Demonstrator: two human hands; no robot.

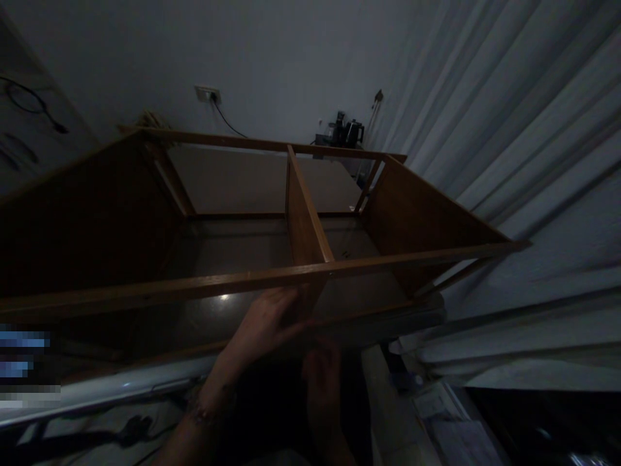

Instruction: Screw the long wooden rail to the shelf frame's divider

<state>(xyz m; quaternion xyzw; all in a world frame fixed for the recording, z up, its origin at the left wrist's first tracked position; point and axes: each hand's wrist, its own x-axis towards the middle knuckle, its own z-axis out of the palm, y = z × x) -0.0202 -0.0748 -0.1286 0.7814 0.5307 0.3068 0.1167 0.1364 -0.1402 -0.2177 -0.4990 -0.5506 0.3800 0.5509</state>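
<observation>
A brown wooden cabinet frame lies in front of me, with an upright divider splitting it in two. My left hand reaches up under the front rail, fingers curled against the lower end of the divider. My right hand sits just below and to the right of it in deep shadow, fingers bent; what it holds, if anything, is too dark to see.
Grey curtains hang along the right. A wall socket with a cable is on the back wall, and dark appliances stand behind the frame. Papers lie at the lower right. A pale bar runs across the lower left.
</observation>
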